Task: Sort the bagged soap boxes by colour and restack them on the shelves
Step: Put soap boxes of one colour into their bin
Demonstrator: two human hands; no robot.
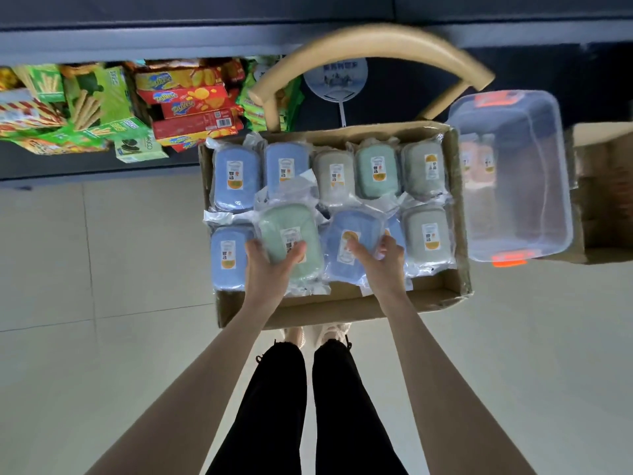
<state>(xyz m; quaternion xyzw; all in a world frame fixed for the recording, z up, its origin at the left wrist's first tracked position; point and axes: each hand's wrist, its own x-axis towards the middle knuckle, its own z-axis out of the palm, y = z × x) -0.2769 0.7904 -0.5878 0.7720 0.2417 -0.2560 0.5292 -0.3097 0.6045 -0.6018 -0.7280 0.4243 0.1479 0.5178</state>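
**Two bagged soap boxes gripped over the carton**

Head view: your left hand (270, 269) curls round a green soap box (291, 231). Your right hand (378, 262) curls round a blue soap box (346, 234). Both are at the cardboard carton's (325, 310) near edge. The slick bags may slip from one-handed grips and fall among mixed colours. Pinkish boxes (474, 162) behind the clear bin (520, 207) are blurred, and lower layers are hidden.

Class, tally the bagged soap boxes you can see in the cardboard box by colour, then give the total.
Blue soap boxes: 5 (one mostly hidden)
Grey soap boxes: 3
Green soap boxes: 2
Total: 10
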